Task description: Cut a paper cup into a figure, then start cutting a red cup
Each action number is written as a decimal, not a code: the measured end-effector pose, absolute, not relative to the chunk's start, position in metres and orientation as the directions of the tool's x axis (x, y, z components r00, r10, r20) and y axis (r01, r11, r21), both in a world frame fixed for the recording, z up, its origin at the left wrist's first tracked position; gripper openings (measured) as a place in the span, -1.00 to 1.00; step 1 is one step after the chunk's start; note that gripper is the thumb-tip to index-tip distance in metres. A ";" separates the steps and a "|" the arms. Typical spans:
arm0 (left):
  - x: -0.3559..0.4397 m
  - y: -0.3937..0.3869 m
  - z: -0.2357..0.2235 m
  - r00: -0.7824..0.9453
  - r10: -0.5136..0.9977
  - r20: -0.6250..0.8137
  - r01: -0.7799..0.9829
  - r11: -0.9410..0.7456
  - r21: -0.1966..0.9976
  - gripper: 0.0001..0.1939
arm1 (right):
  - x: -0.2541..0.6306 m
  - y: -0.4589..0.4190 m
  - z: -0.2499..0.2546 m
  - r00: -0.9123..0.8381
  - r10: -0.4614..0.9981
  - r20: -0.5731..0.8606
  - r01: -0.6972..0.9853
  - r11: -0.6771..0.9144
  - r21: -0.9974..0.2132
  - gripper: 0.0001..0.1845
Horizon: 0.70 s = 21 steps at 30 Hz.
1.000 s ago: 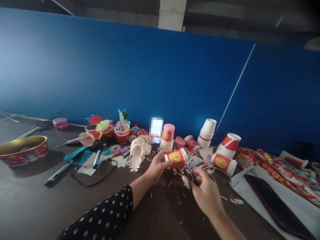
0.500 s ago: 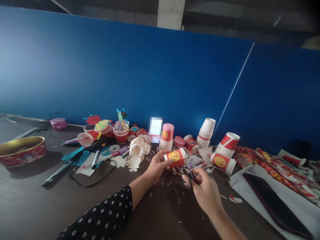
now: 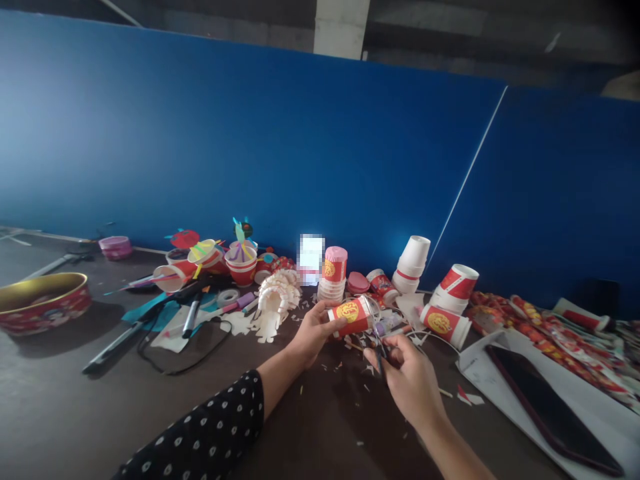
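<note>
A red paper cup with a yellow print lies sideways in my left hand, its rim turned to the right. My left fingers and thumb wrap round its base end. In my right hand are dark-handled scissors, held with the fingers closed on the handles. Their blades point up at the cup's rim; whether they touch the paper is hard to make out. White paper scraps lie on the dark table below both hands.
Behind my hands stand a stack of cups, white cups and red cups. A white cut-paper piece and a marker lie left. A phone rests at right; a red tin sits far left. A blue partition rises behind.
Almost nothing differs. The view has shifted very slightly, while both hands, the cup and the scissors keep the same pose.
</note>
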<state>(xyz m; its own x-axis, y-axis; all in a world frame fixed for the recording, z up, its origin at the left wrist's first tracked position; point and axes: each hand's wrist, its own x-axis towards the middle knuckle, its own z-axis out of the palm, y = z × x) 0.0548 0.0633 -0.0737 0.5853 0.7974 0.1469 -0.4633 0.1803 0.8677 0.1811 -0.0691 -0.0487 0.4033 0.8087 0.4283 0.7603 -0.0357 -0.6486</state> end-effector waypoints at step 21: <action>0.059 0.060 -0.074 0.461 0.850 0.254 -0.391 -0.062 0.918 -0.47 | 0.175 -0.069 -0.052 0.349 0.852 0.389 0.765 -0.020 -0.644 -0.85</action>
